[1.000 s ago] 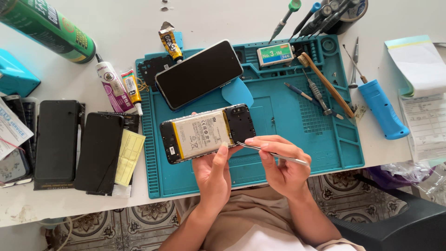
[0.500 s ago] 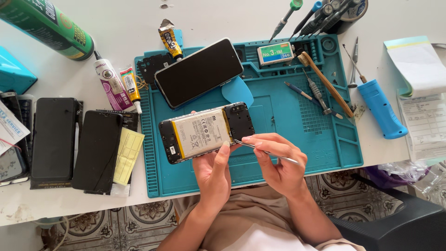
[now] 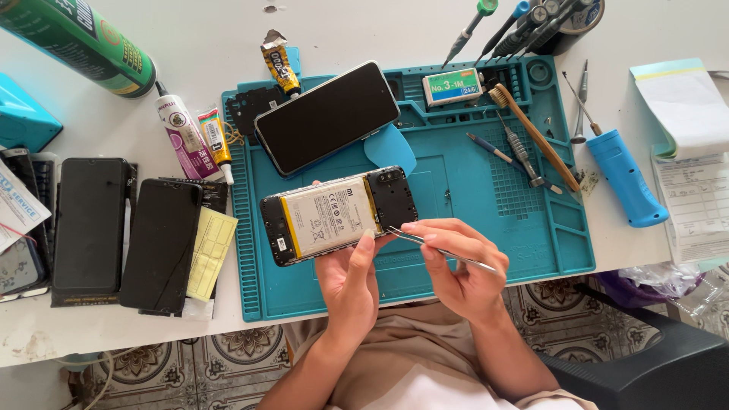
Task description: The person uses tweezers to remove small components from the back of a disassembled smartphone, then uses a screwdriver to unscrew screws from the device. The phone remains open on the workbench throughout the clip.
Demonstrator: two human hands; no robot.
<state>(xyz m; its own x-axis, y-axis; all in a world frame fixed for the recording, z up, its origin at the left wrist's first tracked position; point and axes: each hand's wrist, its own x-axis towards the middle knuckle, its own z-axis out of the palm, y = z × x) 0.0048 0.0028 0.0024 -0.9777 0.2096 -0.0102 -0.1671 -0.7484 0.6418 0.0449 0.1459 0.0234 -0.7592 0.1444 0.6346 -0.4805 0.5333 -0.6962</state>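
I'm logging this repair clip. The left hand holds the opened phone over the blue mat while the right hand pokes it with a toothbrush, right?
Not quite. The right hand holds thin metal tweezers, not a toothbrush; the toothbrush lies untouched on the blue mat. The head view shows it. The left hand does hold the opened phone over the mat.

Mat (image 3: pixel 456 190): matt teal rubber, ribbed edges.
Tweezers (image 3: pixel 444 252): bright polished metal.
Opened phone (image 3: pixel 338 215): matt black plastic, paper-labelled battery.
Brush (image 3: pixel 535 135): bare wood.
Bench (image 3: pixel 213 38): smooth white.
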